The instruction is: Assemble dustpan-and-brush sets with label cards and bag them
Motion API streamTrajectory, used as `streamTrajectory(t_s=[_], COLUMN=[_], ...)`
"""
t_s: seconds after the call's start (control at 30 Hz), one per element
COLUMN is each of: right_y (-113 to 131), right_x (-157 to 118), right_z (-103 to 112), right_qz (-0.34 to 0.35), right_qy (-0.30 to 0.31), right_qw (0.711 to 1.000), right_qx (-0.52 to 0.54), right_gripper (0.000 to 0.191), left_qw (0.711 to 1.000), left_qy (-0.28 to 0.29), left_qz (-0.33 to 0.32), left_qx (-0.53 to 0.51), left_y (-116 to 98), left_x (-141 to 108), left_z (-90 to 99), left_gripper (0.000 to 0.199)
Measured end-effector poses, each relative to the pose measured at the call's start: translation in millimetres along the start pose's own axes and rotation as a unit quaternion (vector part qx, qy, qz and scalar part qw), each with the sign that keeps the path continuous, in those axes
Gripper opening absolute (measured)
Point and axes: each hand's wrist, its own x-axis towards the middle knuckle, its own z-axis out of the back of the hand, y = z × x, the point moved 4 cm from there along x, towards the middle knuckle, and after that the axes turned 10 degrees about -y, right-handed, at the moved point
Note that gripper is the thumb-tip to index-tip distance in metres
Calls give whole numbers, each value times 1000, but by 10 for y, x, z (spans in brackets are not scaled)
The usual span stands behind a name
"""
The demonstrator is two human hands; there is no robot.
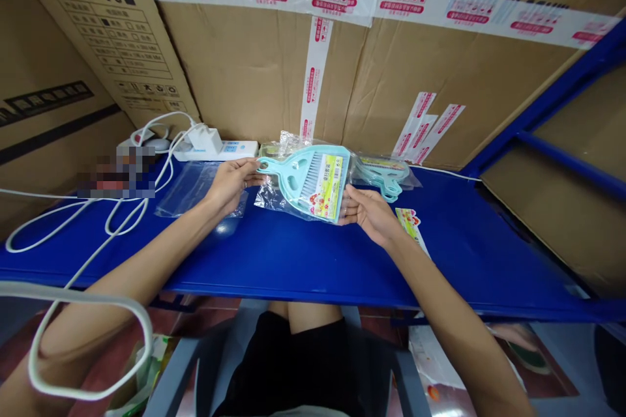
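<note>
A light-blue dustpan and brush set (293, 186) is held up between my two hands, over the blue table (293, 260). A printed card (328, 187) in yellow, white and red lies against its wide end, and clear plastic wrap shows around it. My left hand (232, 184) pinches the handle end with thumb and fingers. At the wide end, my right hand (368, 212) grips the lower right corner, thumb in front. Behind my right hand lies another light-blue dustpan set (384, 172) in clear plastic. A similar loose card (411, 225) rests beside my right wrist.
Flat clear plastic bags (188, 189) lie left of my left hand. A white power strip (239, 150) with a plugged-in adapter (205, 140) stands at the back. White cables (117, 234) loop across the left side. Large cardboard boxes (254, 65) wall the back; a blue metal frame (538, 98) stands right.
</note>
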Motion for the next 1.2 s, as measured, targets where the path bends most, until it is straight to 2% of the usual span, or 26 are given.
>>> streamTrajectory(t_s=[0.33, 0.47, 0.63, 0.93, 1.03, 1.2], right_y=[120, 32, -44, 53, 49, -41], right_x=[-53, -5, 54, -8, -39, -107], right_z=[7, -9, 22, 50, -4, -108], right_qz=[93, 80, 111, 117, 83, -21], right_qy=[-62, -70, -113, -121, -77, 72], right_qw=[993, 994, 987, 985, 993, 996], right_qx=[-42, -8, -2, 27, 23, -41], right_gripper=[37, 38, 44, 37, 38, 64], left_qw=[1000, 1000, 999, 999, 999, 998], left_qy=[-9, 2, 27, 8, -2, -37], left_qz=[-19, -15, -20, -38, -42, -46], left_qx=[0, 12, 8, 2, -1, -31], left_y=[-94, -74, -26, -91, -91, -84], left_x=[18, -12, -58, -23, -32, 29], left_z=[38, 4, -65, -21, -19, 41], left_gripper=[9, 13, 15, 11, 11, 8])
